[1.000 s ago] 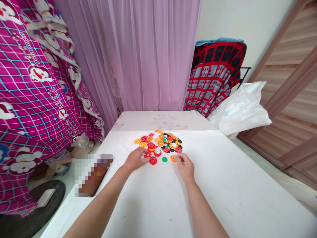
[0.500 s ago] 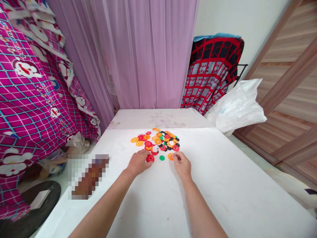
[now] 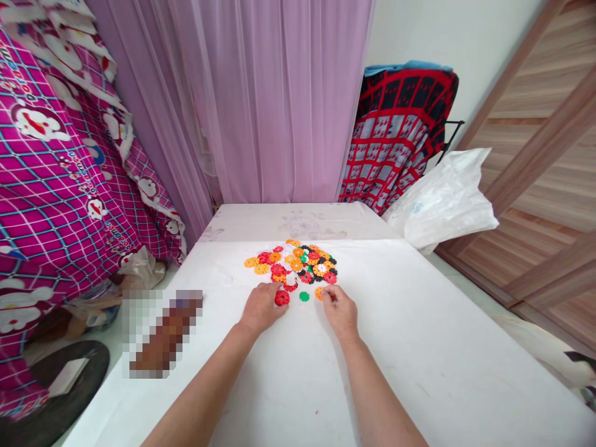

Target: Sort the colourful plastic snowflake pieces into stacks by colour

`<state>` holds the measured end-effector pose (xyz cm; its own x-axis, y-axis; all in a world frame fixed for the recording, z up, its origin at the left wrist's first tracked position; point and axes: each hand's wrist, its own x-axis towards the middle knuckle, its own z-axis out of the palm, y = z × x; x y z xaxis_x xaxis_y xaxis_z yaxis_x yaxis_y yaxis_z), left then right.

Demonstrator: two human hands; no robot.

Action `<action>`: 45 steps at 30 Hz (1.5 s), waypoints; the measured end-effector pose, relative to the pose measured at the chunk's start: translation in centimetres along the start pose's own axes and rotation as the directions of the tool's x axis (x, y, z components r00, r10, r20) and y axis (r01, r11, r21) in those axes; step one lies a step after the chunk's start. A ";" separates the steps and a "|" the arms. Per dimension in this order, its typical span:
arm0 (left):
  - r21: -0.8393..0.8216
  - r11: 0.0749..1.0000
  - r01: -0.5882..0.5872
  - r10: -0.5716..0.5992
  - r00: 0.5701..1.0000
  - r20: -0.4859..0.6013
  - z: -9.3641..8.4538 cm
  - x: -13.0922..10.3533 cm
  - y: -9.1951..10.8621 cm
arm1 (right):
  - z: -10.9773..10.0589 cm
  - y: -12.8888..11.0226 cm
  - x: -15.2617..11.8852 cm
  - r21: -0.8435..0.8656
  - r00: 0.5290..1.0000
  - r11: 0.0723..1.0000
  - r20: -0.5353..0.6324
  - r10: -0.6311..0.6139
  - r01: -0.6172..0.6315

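Note:
My left hand (image 3: 261, 307) rests on the white-covered table with thumb and fingers closed around the edge of a red notched plastic disc (image 3: 282, 298). My right hand (image 3: 342, 310) pinches an orange notched disc (image 3: 319, 293) at its right edge; the fingertips partly cover it. Between the two hands, touching neither, a green disc (image 3: 304, 297) lies flat. Just beyond them spreads a loose pile of interlocking discs (image 3: 297, 264) in red, orange, white, black and green, many overlapping.
A white cloth (image 3: 395, 347) covers the table. At its left edge is a pixelated brown patch (image 3: 162, 338). A white plastic bag (image 3: 447, 202) stands by the far right edge. Purple curtains (image 3: 293, 105) hang behind, with a pink patterned cloth (image 3: 60, 186) at left.
The view has shifted very slightly. Both hands stay almost in place at the red and orange discs, and the pile looks the same.

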<state>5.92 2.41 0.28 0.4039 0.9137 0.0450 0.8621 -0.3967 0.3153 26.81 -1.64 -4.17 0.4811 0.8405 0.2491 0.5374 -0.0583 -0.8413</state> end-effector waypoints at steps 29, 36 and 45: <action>-0.484 0.867 0.118 -0.261 0.935 -0.240 1.9 -1.6 -5.4 | 3.7 -3.2 0.1 -0.416 0.893 0.803 0.049 -0.448 0.426; -0.340 0.940 -0.010 -0.087 0.959 -0.268 1.7 -1.7 -4.6 | 5.5 -5.0 0.2 -0.475 0.903 0.776 0.108 -0.417 0.415; -0.308 0.951 -0.023 -0.070 0.955 -0.288 2.4 -1.5 -4.9 | 1.6 -1.9 0.7 -0.483 0.936 0.806 0.110 -0.333 0.343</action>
<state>1.77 2.79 -3.59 0.2372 0.9260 0.2937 0.7163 -0.3709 0.5910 25.05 -0.10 -3.18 0.1954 0.8658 0.4606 0.9325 -0.0186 -0.3606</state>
